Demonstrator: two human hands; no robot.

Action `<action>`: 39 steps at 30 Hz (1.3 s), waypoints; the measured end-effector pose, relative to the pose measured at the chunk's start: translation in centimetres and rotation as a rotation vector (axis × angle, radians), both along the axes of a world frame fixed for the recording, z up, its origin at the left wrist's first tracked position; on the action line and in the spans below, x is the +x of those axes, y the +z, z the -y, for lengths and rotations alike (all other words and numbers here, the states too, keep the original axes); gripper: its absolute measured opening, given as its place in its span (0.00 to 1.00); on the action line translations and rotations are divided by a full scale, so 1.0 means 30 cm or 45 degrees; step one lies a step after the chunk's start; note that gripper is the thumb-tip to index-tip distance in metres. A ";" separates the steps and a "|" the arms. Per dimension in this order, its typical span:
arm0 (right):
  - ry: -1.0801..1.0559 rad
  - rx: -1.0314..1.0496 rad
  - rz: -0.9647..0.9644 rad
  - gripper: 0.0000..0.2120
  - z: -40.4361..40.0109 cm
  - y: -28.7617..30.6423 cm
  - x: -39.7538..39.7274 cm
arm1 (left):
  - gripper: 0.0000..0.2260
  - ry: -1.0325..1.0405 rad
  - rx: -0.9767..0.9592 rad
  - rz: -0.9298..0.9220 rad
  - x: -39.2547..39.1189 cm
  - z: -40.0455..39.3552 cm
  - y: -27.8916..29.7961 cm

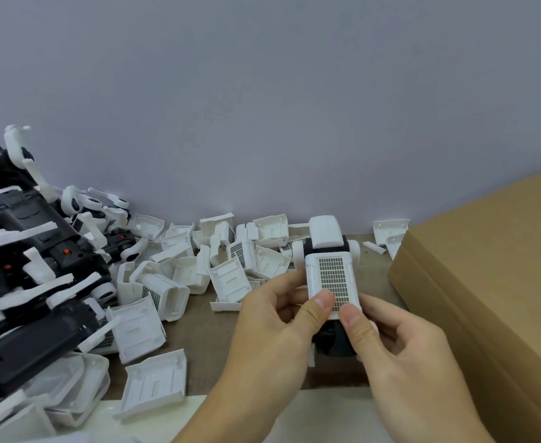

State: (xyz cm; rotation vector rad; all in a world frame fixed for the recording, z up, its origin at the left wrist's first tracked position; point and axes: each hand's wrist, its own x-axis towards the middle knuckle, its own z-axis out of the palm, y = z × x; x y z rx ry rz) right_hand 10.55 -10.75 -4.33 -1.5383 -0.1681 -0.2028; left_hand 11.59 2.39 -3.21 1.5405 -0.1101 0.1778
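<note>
The bench [199, 343] beside the cardboard box [486, 266] is strewn with covers [156, 383]. A grilled unit [331, 273] is gripped by the left hand [269, 334] and right hand [403, 350], likely so its panel is seated.

Even, soft indoor light, probably overhead; faint shadows under hands. No glare. White parts [154, 282] slightly washed out. Wide-angle bending at edges; left pile [23, 282] smeared, blurry. Centre fairly sharp.

Single head-worn wide-angle view, looking forward and down from close above the tabletop [199, 340], facing a plain wall [262, 107], both hands near the lower middle, edges bowed by the lens
</note>
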 end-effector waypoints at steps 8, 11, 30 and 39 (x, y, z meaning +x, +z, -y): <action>-0.064 -0.080 0.131 0.19 -0.018 0.000 -0.025 | 0.11 0.093 -0.263 -0.152 -0.003 0.010 0.010; -0.171 -0.416 0.405 0.27 -0.035 0.007 -0.036 | 0.12 0.093 -0.446 -0.286 -0.005 -0.001 0.010; -0.399 -0.797 0.549 0.26 -0.042 -0.011 -0.028 | 0.26 0.181 -0.654 -0.224 0.006 -0.005 0.016; -0.232 -1.018 0.303 0.36 -0.036 -0.012 -0.013 | 0.30 0.182 -0.260 -0.107 0.009 0.000 -0.005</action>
